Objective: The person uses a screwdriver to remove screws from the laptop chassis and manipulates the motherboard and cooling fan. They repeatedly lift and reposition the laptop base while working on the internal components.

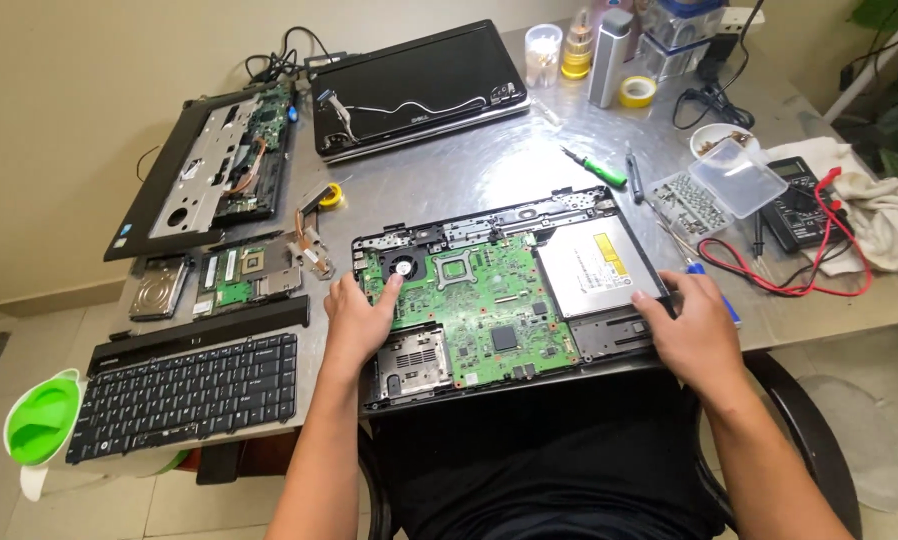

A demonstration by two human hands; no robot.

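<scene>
My left hand (361,322) lies flat, fingers loose, on the left edge of the opened laptop base (504,290), fingertips beside the small round fan (402,266) on the green mainboard (469,300). My right hand (694,335) grips the base's right edge, fingers curled over the rim next to the silver optical drive (594,265). The base sits on the near edge of the grey surface (469,170), in front of me. Left of it: a detached black keyboard (184,395), a smaller circuit board (239,275), a hard drive (159,288). Far left, another stripped chassis (214,165); far centre, a black screen lid (419,85). Right: a green screwdriver (594,167), a clear screw box (719,190), a multimeter with red leads (799,210).
</scene>
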